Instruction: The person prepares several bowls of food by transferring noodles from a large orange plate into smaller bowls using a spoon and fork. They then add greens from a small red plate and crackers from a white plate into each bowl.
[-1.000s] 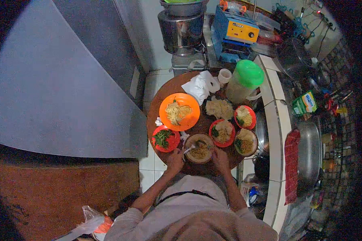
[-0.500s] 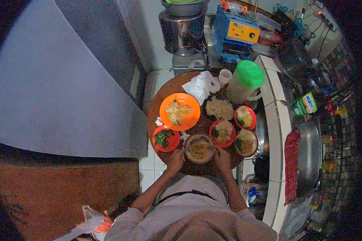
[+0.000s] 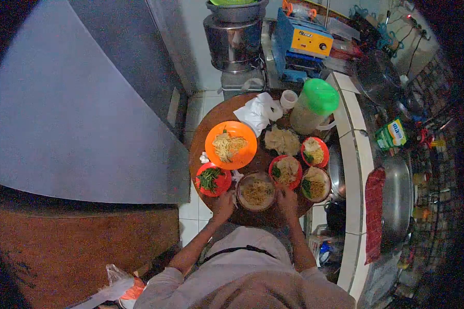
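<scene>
In the head view, a round bowl of noodles (image 3: 257,192) stands at the near side of the brown table, between my two hands. My left hand (image 3: 223,206) is at its left rim with fingers curled in, beside a small white scrap. At the right rim, my right hand (image 3: 287,203) is closed; the fingertips are dim. A red plate of greens (image 3: 210,180) lies just beyond my left hand. Close to my right hand are a red bowl of noodles and greens (image 3: 285,171) and another filled bowl (image 3: 315,184).
An orange plate with noodles (image 3: 231,145), white tissue (image 3: 257,112), a white cup (image 3: 288,99), a green-lidded pitcher (image 3: 315,105), a pale heap of food (image 3: 282,140) and a small red bowl (image 3: 315,152) share the round table (image 3: 203,135). A tiled counter (image 3: 357,195) runs along the right.
Both hands stay at the sides of the noodle bowl with only slight shifts. The table and its dishes look almost the same.
</scene>
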Tool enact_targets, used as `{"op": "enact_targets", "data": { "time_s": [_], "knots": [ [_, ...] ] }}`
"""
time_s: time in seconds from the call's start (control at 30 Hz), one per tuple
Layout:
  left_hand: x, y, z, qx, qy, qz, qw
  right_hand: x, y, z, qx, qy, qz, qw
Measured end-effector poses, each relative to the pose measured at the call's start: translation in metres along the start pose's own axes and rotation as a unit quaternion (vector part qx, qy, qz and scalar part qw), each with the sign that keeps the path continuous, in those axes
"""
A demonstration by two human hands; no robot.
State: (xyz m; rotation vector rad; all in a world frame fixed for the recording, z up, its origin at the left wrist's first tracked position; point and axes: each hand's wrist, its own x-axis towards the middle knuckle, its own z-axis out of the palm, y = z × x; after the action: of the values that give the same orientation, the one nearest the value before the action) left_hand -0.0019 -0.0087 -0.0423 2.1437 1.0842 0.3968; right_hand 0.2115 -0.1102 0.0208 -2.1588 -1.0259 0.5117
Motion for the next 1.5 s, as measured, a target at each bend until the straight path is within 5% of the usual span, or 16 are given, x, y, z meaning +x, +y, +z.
{"op": "enact_targets", "data": {
  "time_s": [0.07, 0.17, 0.27, 0.33, 0.47, 0.53, 0.57, 0.6, 0.63, 0.67, 0.7, 0.73, 0.83, 0.97, 1.13, 1.5],
  "knots": [
    [0.008, 0.006, -0.006, 0.011, -0.015, -0.038, 0.999, 0.013, -0.003, -0.003, 0.017, 0.019, -0.012, 1.000],
    [0.031, 0.007, -0.012, -0.012, 0.028, 0.068, 0.997, 0.033, 0.003, 0.002, -0.052, -0.007, 0.027, 0.998],
    [0.048, 0.031, -0.028, 0.005, 0.003, 0.023, 1.000, 0.056, 0.010, 0.015, -0.176, 0.095, -0.095, 0.975],
    [0.063, 0.030, -0.022, 0.086, -0.013, 0.013, 0.996, 0.073, -0.003, 0.012, -0.189, -0.051, -0.035, 0.980],
    [0.081, 0.010, -0.002, 0.122, -0.044, -0.008, 0.992, 0.087, 0.010, 0.032, -0.237, -0.046, -0.063, 0.968],
    [0.084, 0.000, 0.009, 0.153, -0.022, 0.073, 0.985, 0.091, 0.007, 0.037, -0.301, -0.111, 0.019, 0.947],
    [0.088, 0.001, 0.011, 0.154, -0.022, 0.075, 0.985, 0.095, 0.107, 0.086, -0.300, -0.110, 0.019, 0.947],
    [0.092, 0.004, 0.015, 0.153, -0.037, 0.031, 0.987, 0.112, 0.197, 0.133, -0.418, 0.077, -0.188, 0.886],
    [0.095, 0.004, 0.018, 0.152, -0.052, -0.012, 0.987, 0.150, 0.267, 0.178, -0.495, 0.256, -0.377, 0.739],
    [0.094, 0.013, 0.011, 0.152, -0.053, -0.012, 0.987, 0.108, 0.217, 0.146, -0.495, 0.256, -0.377, 0.740],
    [0.091, 0.026, 0.000, 0.143, -0.068, -0.019, 0.987, 0.097, 0.147, 0.109, -0.398, 0.034, -0.172, 0.901],
    [0.090, 0.033, -0.007, 0.135, -0.084, -0.027, 0.987, 0.108, 0.042, 0.063, -0.249, -0.192, 0.055, 0.948],
    [0.092, 0.003, 0.014, 0.099, -0.019, 0.049, 0.994, 0.113, 0.059, 0.077, -0.319, -0.095, -0.035, 0.942],
    [0.083, 0.027, -0.015, 0.061, -0.052, -0.001, 0.997, 0.112, 0.080, 0.087, -0.201, -0.037, -0.046, 0.978],
    [0.078, 0.040, -0.030, 0.054, -0.036, -0.025, 0.998, 0.090, 0.010, 0.039, -0.158, 0.014, -0.064, 0.985],
    [0.058, -0.019, 0.012, 0.045, 0.031, -0.007, 0.998, 0.058, -0.021, -0.013, -0.076, -0.072, -0.030, 0.994]
  ]
}}
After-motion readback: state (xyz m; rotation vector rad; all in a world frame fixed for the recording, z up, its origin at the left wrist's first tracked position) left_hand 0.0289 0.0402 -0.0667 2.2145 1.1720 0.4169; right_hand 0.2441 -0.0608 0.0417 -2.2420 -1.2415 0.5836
